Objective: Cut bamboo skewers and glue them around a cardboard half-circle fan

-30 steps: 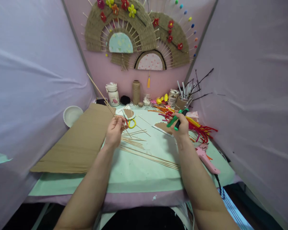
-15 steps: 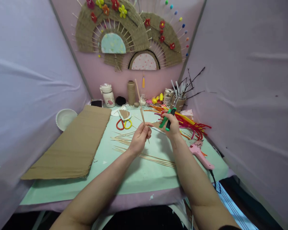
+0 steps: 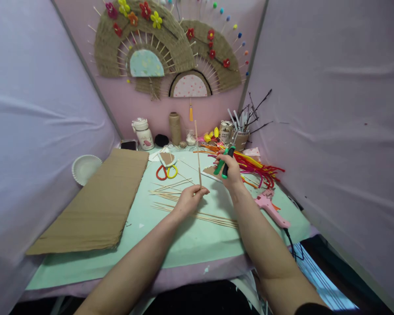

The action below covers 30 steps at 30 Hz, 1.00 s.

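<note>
Currently on my feed, L hand [image 3: 191,199] pinches thin wooden sticks [image 3: 200,175] near their lower end, roughly upright above the desk [image 3: 190,251], prob. so their length stays clear. R hand [image 3: 233,176] has its grip wrapped round green-and-black pliers [image 3: 229,160], tip up, presumably keeping both handles under control.

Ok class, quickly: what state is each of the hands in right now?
Left hand: closed, pinching thin wooden sticks.
Right hand: closed, holding green-and-black-handled pliers.
</note>
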Available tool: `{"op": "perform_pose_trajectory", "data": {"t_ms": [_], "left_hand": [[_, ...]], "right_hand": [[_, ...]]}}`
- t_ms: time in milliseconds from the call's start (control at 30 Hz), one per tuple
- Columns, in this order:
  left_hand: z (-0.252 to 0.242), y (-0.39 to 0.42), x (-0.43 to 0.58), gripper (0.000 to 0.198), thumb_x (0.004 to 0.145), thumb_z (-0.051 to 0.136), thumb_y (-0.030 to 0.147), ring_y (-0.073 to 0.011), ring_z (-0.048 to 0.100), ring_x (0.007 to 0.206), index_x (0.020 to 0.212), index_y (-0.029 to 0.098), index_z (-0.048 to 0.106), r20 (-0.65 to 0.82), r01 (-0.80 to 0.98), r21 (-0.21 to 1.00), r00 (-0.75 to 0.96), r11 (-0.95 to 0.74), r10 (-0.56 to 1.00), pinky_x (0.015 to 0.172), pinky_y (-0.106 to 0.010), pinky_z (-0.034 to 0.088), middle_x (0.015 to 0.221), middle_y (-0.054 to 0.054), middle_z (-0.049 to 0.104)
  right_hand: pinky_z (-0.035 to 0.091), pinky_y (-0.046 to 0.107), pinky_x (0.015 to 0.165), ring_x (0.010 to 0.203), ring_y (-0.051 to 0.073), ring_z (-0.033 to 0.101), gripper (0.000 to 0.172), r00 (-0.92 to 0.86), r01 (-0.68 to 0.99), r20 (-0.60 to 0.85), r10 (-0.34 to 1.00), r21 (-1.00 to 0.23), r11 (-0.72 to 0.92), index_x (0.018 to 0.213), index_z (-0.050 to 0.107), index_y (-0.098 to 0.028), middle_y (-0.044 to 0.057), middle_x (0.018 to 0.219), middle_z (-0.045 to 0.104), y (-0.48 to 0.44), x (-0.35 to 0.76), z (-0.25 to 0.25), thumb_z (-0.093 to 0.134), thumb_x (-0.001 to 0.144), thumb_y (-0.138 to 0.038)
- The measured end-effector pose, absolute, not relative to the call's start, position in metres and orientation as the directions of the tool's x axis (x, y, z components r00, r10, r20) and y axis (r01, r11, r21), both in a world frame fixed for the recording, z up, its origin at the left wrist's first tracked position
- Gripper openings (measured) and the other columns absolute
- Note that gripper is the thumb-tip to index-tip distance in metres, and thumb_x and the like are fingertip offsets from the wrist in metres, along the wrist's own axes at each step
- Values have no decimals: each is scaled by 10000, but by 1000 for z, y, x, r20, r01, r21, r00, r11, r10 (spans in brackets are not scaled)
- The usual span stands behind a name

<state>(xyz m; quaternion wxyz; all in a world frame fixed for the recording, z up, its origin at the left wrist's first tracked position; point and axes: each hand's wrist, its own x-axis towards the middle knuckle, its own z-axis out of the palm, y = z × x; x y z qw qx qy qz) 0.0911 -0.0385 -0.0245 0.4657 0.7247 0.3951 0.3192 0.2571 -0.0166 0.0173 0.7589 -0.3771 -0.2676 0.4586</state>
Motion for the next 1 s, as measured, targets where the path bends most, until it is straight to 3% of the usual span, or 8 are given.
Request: {"op": "perform_pose_trajectory", "data": {"t_ms": [233, 433, 567, 700, 833, 1000], "left_hand": [[-22, -39, 84, 267, 859, 478, 322, -180, 605, 741, 711, 180, 649, 215, 414, 801, 475, -432, 853, 736, -294, 444, 766, -42, 690], [-21, -40, 86, 252, 885, 443, 281, -190, 610, 748, 754, 186, 635, 211, 488, 729, 507, -480, 836, 741, -295, 426, 755, -45, 679], [-20, -43, 86, 234, 898, 434, 258, -192, 613, 762, 818, 183, 641, 194, 509, 721, 504, -471, 841, 743, -293, 426, 803, -56, 690], [-20, -47, 85, 223, 915, 427, 249, -200, 609, 813, 841, 187, 627, 221, 555, 664, 496, -502, 840, 755, -292, 426, 858, -70, 689], [-19, -48, 83, 238, 939, 396, 250, -205, 603, 850, 856, 183, 609, 254, 598, 619, 461, -510, 850, 772, -296, 420, 895, -81, 676], [-22, -47, 84, 222, 939, 395, 223, -202, 605, 817, 839, 189, 590, 193, 644, 604, 452, -468, 871, 730, -288, 410, 866, -73, 671]], "right_hand": [[441, 206, 522, 574, 79, 518, 428, 401, -510, 47, 915, -819, 265, 940, 513, -233, -72, 719, 549, -18, 256, 16, 744, 585, -294], [441, 221, 565, 607, 95, 508, 405, 428, -393, 101, 898, -874, 285, 956, 525, -240, -69, 731, 527, -23, 251, 20, 718, 611, -331], [429, 249, 641, 682, 112, 503, 327, 391, -98, 260, 883, -942, 321, 936, 526, -242, -45, 841, 545, -50, 252, 37, 672, 661, -343], [419, 299, 719, 757, 163, 499, 281, 216, 388, 346, 913, -888, 245, 924, 507, -239, -21, 847, 531, -87, 264, 60, 637, 698, -343], [419, 334, 783, 877, 216, 534, 383, 99, 701, 251, 963, -705, 112, 1088, 473, -229, 22, 971, 566, -114, 277, 80, 576, 740, -353], [426, 333, 815, 991, 253, 556, 503, -37, 875, 62, 997, -481, 62, 1191, 456, -192, 88, 1133, 577, -129, 280, 100, 559, 712, -305]]}}
